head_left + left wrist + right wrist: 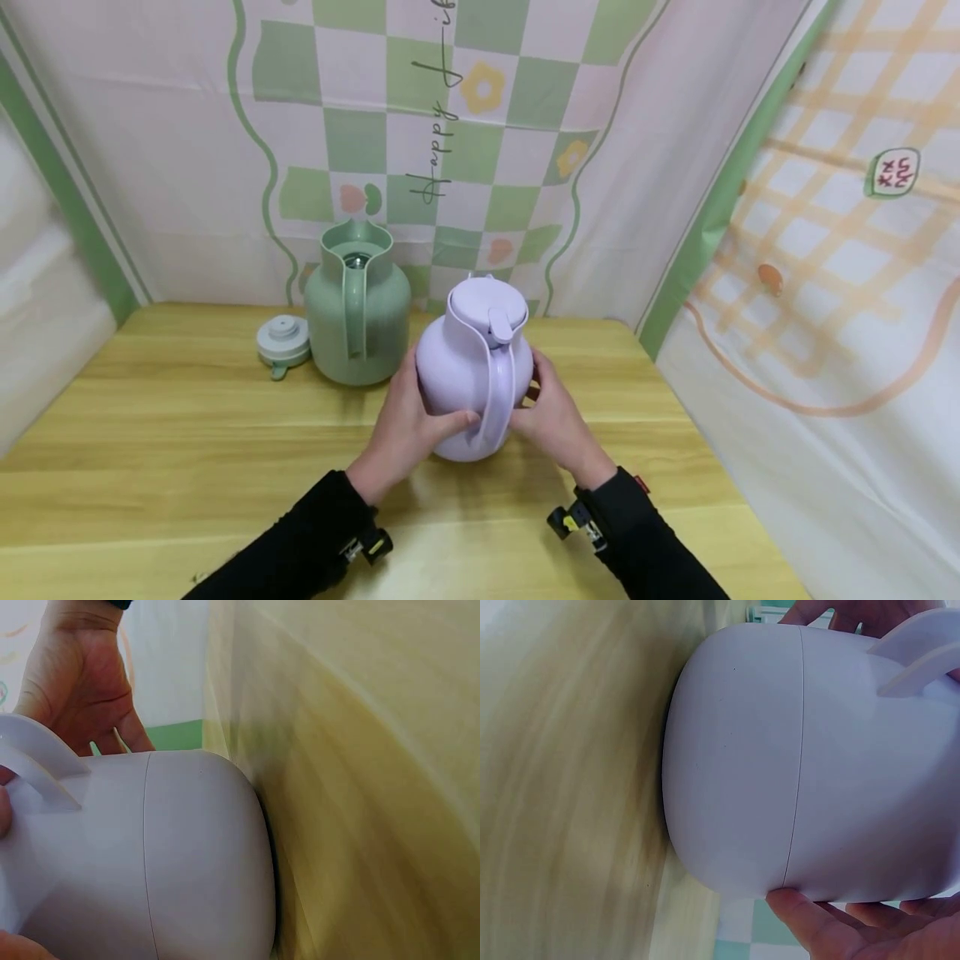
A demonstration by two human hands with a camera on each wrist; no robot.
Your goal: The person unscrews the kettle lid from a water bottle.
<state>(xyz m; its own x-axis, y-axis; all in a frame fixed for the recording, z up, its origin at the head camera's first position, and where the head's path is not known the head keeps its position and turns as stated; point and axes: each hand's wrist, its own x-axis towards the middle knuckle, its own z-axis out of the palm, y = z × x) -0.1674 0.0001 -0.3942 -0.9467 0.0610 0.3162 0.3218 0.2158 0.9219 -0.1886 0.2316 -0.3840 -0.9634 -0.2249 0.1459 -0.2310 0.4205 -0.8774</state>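
Observation:
A lilac thermos jug (468, 375) stands upright between both hands, its lid on and its handle facing me. My left hand (408, 425) grips the jug's left side, the thumb reaching towards the handle. On the opposite side my right hand (558, 425) holds the body, with fingers spread along it in the right wrist view. The jug's base (686, 772) is at the tabletop; a thin dark line shows beneath it. Left of the jug, a green thermos jug (358, 308) has an uncovered mouth. A pale stopper lid (283, 342) with a green tab lies beside that one.
The wooden table (187, 433) extends to both sides and in front of the jugs. Behind it hangs a checkered cloth (420, 83), and more patterned cloth (847, 250) borders the right side. A small camera (367, 546) is strapped to the left wrist.

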